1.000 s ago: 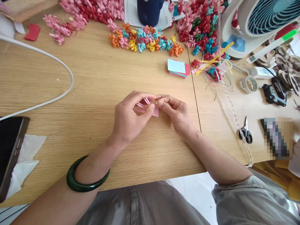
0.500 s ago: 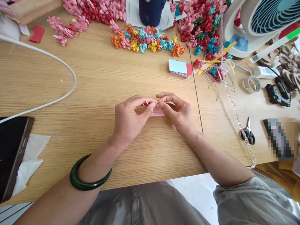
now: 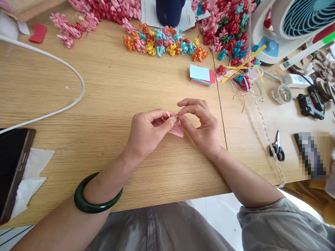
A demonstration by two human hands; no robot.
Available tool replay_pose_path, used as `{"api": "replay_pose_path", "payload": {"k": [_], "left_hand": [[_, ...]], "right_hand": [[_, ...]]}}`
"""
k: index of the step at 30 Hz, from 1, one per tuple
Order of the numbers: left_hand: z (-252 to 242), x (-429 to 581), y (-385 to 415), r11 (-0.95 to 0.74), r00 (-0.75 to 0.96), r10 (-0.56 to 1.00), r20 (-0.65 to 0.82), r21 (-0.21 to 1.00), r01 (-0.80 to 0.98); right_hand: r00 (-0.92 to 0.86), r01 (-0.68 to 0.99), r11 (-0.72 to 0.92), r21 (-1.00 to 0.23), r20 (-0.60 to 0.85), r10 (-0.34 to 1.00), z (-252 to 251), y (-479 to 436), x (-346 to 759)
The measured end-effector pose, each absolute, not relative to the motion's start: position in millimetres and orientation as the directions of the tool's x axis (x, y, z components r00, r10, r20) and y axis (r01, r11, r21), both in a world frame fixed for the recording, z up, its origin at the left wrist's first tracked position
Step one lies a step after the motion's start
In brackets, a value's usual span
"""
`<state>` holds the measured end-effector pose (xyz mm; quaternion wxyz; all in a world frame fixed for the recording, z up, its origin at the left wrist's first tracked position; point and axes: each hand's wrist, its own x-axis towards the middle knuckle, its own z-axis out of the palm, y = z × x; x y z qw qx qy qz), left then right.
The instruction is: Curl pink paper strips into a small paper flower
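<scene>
Above the middle of the wooden table [image 3: 104, 104], a piece of pink fringed paper [image 3: 177, 130] is cut into thin strips and partly covered by my fingers. My left hand [image 3: 150, 130] pinches it between thumb and forefinger, with a strip end poking up past the forefinger. Thumb and forefinger of my right hand [image 3: 200, 123] meet at the same spot, pinching the paper's end against the left fingertips. The other right fingers are curved and raised. A dark green bangle [image 3: 98, 195] circles my left forearm.
A stack of coloured paper pieces [image 3: 200, 74] lies beyond my right hand. Bright paper flowers [image 3: 167, 44] line the back, near a dark blue cup [image 3: 169, 12] and a fan [image 3: 274, 35]. Scissors [image 3: 277, 148] and a twisted cord [image 3: 261, 120] are at right; a tablet [image 3: 13, 167] sits left.
The pink paper's fringe has swung, its lower corner now hanging lower between my hands. My right hand has shifted slightly right and its fingers have lifted. Both hands keep their pinch.
</scene>
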<state>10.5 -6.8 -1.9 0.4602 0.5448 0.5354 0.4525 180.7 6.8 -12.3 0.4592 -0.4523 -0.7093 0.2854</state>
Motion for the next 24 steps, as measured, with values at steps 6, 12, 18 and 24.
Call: {"api": "replay_pose_path", "payload": {"k": [6,12,18,24], "left_hand": [[-5.4,8.4,-5.0,0.02,0.034,0.999,-0.025,0.991,0.136],[-12.1,8.3,-2.4,0.019,-0.001,1.0,-0.019,0.998,0.06],[-8.9,9.1,-1.6,0.054,-0.014,0.998,-0.055,0.998,-0.012],[-13.6,8.5,-1.0,-0.044,-0.015,0.999,0.044,0.999,-0.012]], "right_hand": [[-0.178,0.391,0.449,-0.803,0.413,0.893,-11.8,5.4,180.2],[-0.118,0.131,0.194,-0.972,0.179,0.977,-17.1,8.2,179.7],[-0.204,-0.006,-0.063,-0.998,-0.061,0.977,-16.1,12.5,177.4],[-0.232,0.01,-0.144,-0.99,-0.142,0.962,-16.5,11.9,175.8]]}}
